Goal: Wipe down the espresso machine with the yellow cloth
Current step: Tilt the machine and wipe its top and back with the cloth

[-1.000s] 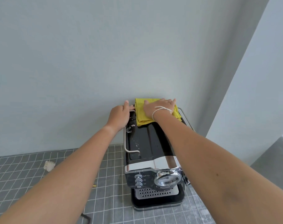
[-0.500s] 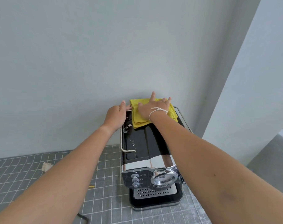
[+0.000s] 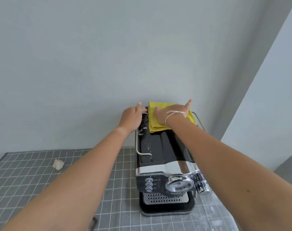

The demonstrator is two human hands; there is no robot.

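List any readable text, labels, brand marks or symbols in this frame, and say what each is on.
No text reads clearly.
Nameplate under the round gauge on the espresso machine: too blurred to read.
Small icons beside the three buttons: too small to read.
White markings on the machine's black top near the left hand: illegible.

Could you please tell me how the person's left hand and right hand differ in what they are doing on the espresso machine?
The left hand curls around the metal rail at the machine's back left corner, while the right hand lies flat with fingers spread. The left hand touches bare metal; the right hand presses on the yellow cloth. Only the right wrist wears a white string. Both rest at the rear of the espresso machine top.
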